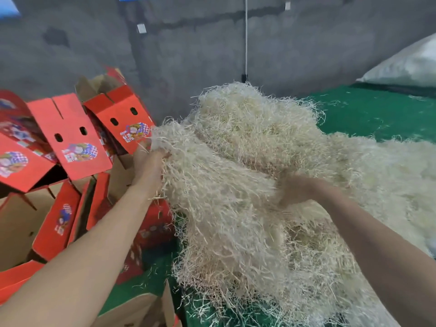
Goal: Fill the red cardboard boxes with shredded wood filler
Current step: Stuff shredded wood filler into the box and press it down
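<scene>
1. Shredded wood filler [236, 185]: one large pale, tangled mass in the middle of the view. It is held up between both hands, with loose strands hanging down towards the floor. Its right side runs into a further heap lying on the floor.
2. Left hand [149, 166]: at the left edge of the mass, back of the hand towards the camera. The fingers are curled into the strands and grip a bunch of filler. The bare forearm reaches in from the lower left.
3. Right hand [296, 188]: sunk into the middle of the mass and motion-blurred, with the fingers hidden among the strands. Whether they are clamped on the filler or spread cannot be told. The bare forearm reaches in from the lower right.
4. Red cardboard boxes [70, 138]: a disorderly pile at the left, just beside the filler. Several are tilted, with flaps open and brown insides showing. They carry colourful printed labels and pairs of oval holes. No filler is visible in the open ones.
5. Lower red box [153, 232]: sits beneath the left forearm, touching the hanging strands. Its contents are hidden.
6. Green floor covering [377, 109]: under the heap, scattered with stray strands.
7. Grey wall [188, 43]: behind everything, with a white cord [246, 36] hanging down it.
8. White sack [405, 64]: at the upper right, lying on the green covering.
</scene>
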